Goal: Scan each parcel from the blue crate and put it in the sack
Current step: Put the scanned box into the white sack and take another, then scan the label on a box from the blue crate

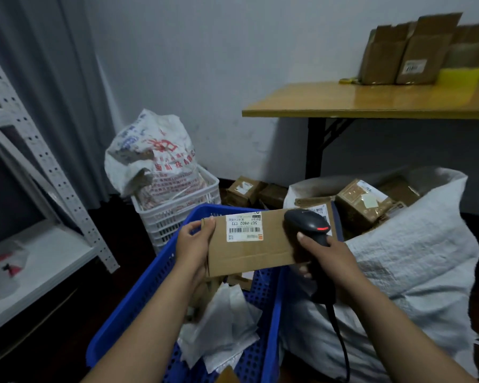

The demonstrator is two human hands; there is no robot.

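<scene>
Gripping the cardboard parcel (249, 251) by its left end in the left hand (195, 241), clutching the black scanner (308, 224) in the right hand (329, 261) at the parcel's right end, label (244, 227) up, above the blue crate (138, 294), beside the white sack (412, 258).

The white label (244, 227) on the held box (249, 252) reads "507-P802 T72", upside down from this view, right beside a barcode. Its finer print, partly Chinese characters, is too small to read, as is a small orange mark at one corner. The white bag (161, 158) in the white crate (177, 214) bears large red characters and rows of smaller red print, crumpled and illegible. The sticker (414, 66) on a carton (423, 51) on the surface (343, 102) is blurred. Labels on the parcels (362, 203) in the sack (412, 258) cannot be read.
</scene>
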